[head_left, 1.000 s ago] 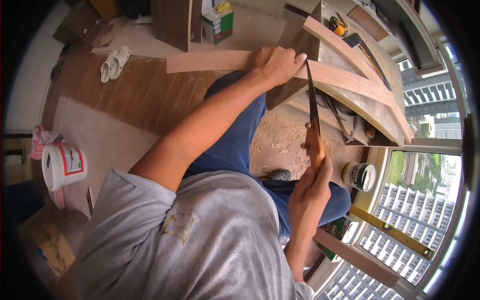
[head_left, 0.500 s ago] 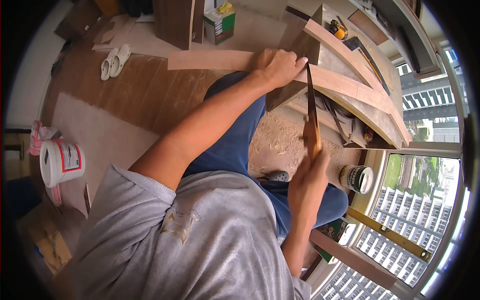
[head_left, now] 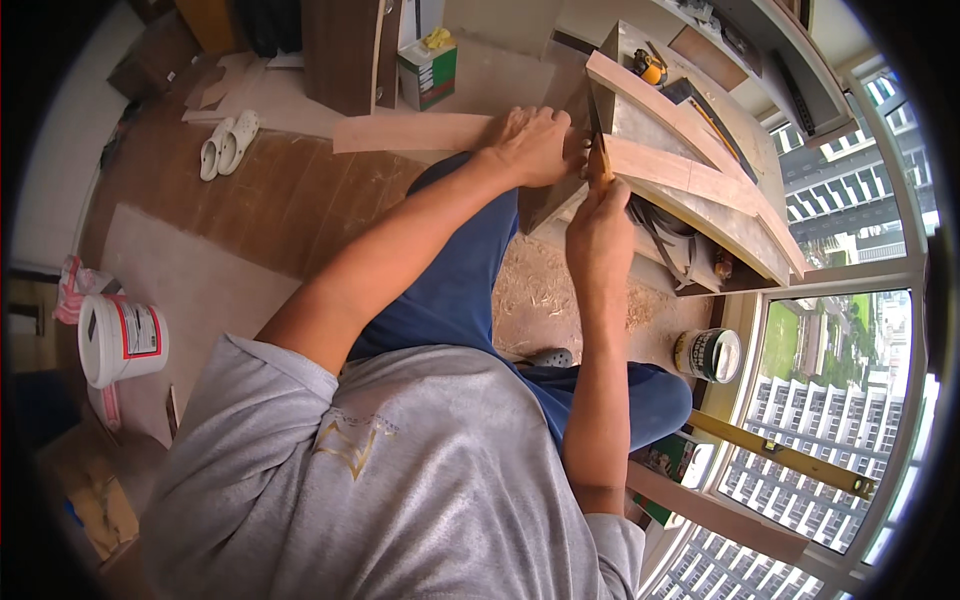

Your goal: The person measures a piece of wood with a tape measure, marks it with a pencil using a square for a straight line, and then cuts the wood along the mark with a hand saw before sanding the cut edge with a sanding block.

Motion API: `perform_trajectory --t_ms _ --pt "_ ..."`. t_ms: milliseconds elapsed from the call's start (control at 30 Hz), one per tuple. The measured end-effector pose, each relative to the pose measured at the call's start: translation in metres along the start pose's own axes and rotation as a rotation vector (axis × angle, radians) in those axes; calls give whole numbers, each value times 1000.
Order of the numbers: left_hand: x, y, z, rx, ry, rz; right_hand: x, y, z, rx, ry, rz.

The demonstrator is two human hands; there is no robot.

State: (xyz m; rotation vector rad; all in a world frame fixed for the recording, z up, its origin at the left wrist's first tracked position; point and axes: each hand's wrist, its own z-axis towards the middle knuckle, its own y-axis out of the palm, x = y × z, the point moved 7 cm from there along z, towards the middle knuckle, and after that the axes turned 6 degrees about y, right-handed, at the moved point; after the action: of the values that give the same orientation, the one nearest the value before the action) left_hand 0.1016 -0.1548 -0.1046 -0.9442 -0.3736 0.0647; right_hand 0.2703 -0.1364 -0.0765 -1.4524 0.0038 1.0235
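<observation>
A long pale wooden board (head_left: 405, 132) extends from the left across a low wooden bench (head_left: 765, 160). My left hand (head_left: 535, 148) presses over it near the bench's left edge, fingers curled down on the wood. Close to its fingertips is a handsaw (head_left: 602, 165), its thin dark blade crossing the board and pointing away from me. My right hand (head_left: 600, 230) is wrapped round the saw's wooden handle. How deep any cut goes cannot be made out. Another wooden strip (head_left: 655, 105) lies farther back on the bench.
A yellow tape measure (head_left: 650, 68) sits on the bench; dark bands are in the space below its top. Shavings cover the floor near my knees. A paint can (head_left: 708, 355) and a yellow spirit level (head_left: 790, 455) are at right, a white bucket (head_left: 122, 340) at left, and pale clogs (head_left: 230, 147) farther off.
My right hand has pushed the saw forward, away from me, so its handle is now close to the board. My left hand still holds the board.
</observation>
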Motion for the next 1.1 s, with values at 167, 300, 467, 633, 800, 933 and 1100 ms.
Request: perform_trajectory --t_ms 167,300,467,633,800,933,1100 --pt "0 8 5 -144 34 68 3 -1 -2 -8 36 37" --pt "-8 20 8 -221 -33 71 7 -24 -43 -22 27 41" --pt "-5 18 6 -222 -31 130 34 -62 -138 -120 229 90" --pt "0 17 6 -159 7 186 32 -13 -49 -92 131 -25" --pt "5 18 6 -142 2 100 3 -1 8 -67 66 -2" --pt "-7 21 4 -162 -23 141 10 -37 -77 -116 108 72" --pt "1 11 5 -184 -23 157 29 -59 -145 -64 167 52"
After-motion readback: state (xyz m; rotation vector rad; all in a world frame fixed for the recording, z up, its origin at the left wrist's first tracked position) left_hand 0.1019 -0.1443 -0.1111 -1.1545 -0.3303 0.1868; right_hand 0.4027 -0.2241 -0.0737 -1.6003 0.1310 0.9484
